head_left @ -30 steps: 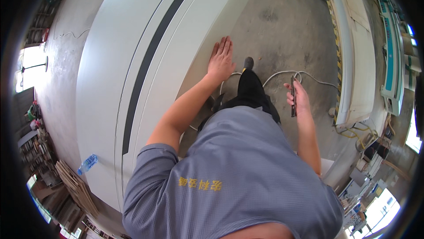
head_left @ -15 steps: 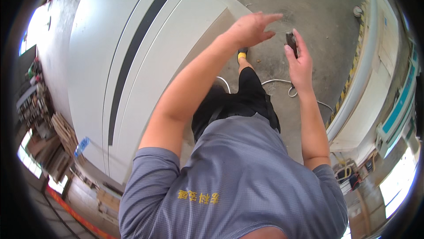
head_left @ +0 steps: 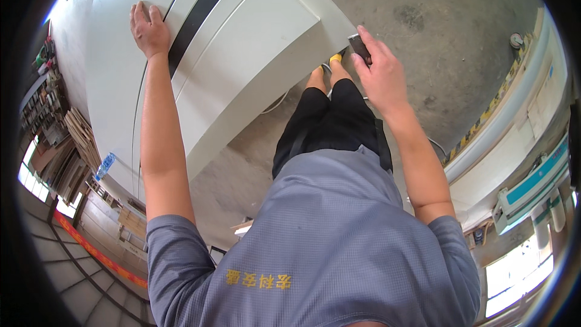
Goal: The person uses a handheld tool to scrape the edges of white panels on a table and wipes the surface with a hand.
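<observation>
Left hand point(head_left: 149, 29), upper left of the frame, lies flat with fingers together and palm down on the white panel point(head_left: 115, 79), just left of the black stripe point(head_left: 196, 15) that runs diagonally up the panel; it pinches nothing. Right hand point(head_left: 380, 73), upper centre-right, is curled around a small dark tool point(head_left: 359, 45): the tool sticks out above the fingertips at the hand's upper left, its end touching or just beside the corner of the stacked white boards point(head_left: 254, 42); whether it actually meets the edge cannot be told. The boards fill the upper left and centre, well between the two hands. Below the right hand, legs in black trousers point(head_left: 330, 121) and a foot with a yellow shoe point(head_left: 334, 59) stand on the concrete floor point(head_left: 448, 18). A grey shirt point(head_left: 315, 236) fills the lower centre. A blue bottle point(head_left: 105, 165) lies at the left edge, well apart from both hands.
</observation>
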{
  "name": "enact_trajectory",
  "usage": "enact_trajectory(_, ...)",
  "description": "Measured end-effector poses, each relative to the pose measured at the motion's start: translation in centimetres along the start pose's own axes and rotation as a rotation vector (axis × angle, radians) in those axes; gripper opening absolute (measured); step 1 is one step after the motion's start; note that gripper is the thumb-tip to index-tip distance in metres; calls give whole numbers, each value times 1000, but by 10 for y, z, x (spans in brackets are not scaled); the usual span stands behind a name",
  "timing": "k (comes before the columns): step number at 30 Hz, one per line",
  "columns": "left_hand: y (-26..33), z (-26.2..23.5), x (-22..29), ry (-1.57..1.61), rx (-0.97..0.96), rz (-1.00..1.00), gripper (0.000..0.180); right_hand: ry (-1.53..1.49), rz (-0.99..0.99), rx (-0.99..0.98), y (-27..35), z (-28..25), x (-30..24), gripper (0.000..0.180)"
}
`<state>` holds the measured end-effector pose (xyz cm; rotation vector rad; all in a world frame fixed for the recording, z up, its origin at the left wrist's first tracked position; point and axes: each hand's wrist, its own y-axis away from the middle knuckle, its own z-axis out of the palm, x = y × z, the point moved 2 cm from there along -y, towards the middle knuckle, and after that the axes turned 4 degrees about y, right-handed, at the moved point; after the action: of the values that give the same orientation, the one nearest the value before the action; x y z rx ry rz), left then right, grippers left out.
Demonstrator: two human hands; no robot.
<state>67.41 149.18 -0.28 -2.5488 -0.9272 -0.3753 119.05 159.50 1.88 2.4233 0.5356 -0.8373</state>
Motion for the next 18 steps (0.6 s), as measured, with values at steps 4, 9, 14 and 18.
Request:
enact_trajectory(4,3,-1,9,43,0,-14,55,99,11,-110,-6,-19,-8,54)
enact_trajectory(9,5,-4,12,46,12,-48,54,164,-34,-179,-19,-27,-14,53)
enact_trajectory(14,5,-5,13,50,22,-46,54,176,-39,-225,-36,-27,-25,52)
enact_trajectory(18,8,-4,15,40,45,-43,51,212,-74,-244,-54,-27,-36,51)
